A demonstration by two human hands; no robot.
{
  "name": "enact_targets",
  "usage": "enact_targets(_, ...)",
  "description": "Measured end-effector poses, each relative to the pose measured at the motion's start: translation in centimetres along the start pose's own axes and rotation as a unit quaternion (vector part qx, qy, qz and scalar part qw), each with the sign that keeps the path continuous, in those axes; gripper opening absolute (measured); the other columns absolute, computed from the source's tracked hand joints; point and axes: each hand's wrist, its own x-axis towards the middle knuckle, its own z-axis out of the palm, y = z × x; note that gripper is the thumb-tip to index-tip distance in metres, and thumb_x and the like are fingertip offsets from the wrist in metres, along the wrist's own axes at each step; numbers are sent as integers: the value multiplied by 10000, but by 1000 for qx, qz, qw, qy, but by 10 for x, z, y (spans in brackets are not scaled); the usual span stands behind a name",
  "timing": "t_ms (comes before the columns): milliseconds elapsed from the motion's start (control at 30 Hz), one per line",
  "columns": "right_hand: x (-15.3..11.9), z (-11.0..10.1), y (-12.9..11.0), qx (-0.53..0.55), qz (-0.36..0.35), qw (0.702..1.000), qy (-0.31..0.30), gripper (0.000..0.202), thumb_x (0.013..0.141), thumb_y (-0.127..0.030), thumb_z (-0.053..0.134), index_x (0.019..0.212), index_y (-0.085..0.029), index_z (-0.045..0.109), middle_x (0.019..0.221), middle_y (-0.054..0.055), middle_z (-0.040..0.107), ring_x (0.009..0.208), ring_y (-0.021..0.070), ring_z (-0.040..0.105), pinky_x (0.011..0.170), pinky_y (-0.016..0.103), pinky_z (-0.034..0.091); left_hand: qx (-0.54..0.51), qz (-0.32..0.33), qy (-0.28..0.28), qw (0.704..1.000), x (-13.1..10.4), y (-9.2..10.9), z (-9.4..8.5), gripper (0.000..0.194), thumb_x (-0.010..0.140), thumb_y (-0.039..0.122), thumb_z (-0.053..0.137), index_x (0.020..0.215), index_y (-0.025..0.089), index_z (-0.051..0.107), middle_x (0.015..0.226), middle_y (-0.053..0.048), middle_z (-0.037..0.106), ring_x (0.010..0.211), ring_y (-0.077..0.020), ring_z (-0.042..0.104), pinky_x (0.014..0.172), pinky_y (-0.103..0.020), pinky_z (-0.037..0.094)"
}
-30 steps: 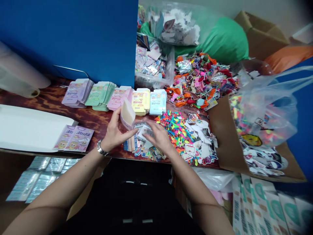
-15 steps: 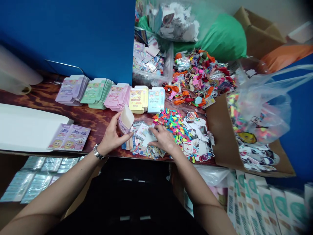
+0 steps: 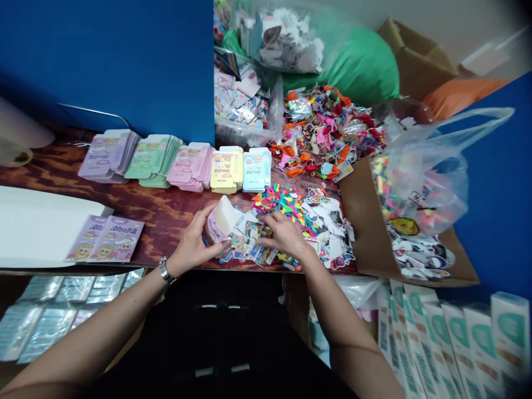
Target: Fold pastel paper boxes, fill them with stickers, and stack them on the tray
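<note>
At the near edge of the tabletop (image 3: 145, 208), about midway along it, your left hand (image 3: 193, 241) grips the lilac carton (image 3: 214, 228), tilted with its mouth open. The thumb presses low on it and the other fingers wrap its far side. Expect thin card: very light, springy, quick to crease. Hold it low by its side walls with a mild squeeze, so the mouth doesn't buckle.

Just beside it, your right hand (image 3: 286, 235) reaches over the printed cards (image 3: 249, 244) heaped at the same edge. Thumb and forefinger look parted, but you can't tell from here whether they pinch a card. The cards should be light, flat and slippery against each other; take one by an edge or corner to part it from the rest.

Farther in, the small coloured balloons (image 3: 282, 199) look soft and rubbery, easy to pinch, while the white cut-outs (image 3: 328, 219) to their right seem thin and easily bent. Behind your left hand, the row of folded cartons, from the purple stack (image 3: 103, 155) to the blue stack (image 3: 255, 169), should slide if nudged; lift each piece by its sides.

Hidden from you: the carton's bottom and anything inside it, most of your left fingers behind it, and the lower cards. Clear plastic blurs the contents of the handled bag (image 3: 432, 183) on the right.
</note>
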Motion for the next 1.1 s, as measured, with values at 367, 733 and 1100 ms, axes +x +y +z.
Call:
enact_targets(367, -22, 4, 4, 224, 18, 954, 196, 170, 963, -239, 510, 1087, -216, 625, 1009, 57, 677, 927, 190, 629, 808, 306, 492, 91, -1, 30, 995, 9, -4, 0, 669, 714, 401, 755, 1282, 186, 475, 1196, -85, 598, 1080, -244, 604, 953, -363, 497)
enact_targets(733, 1, -19, -47, 158, -161, 922, 314, 240, 963, -130, 480, 1086, -212, 668, 1065, 76, 655, 1035, 174, 601, 911, 302, 516, 230, 105, -19, 967, 10, 6, 17, 574, 834, 315, 603, 1364, 178, 430, 1202, -128, 591, 1062, -295, 551, 907, -419, 469)
enact_targets(1100, -3, -40, 106, 80, 273, 928, 241, 318, 991, -299, 462, 1275, -204, 568, 1199, 99, 638, 1025, 178, 635, 917, 293, 506, 150, 65, -19, 986, 21, 2, 24, 712, 840, 539, 586, 1425, 193, 375, 1302, -152, 554, 1149, -339, 551, 984, -496, 465)
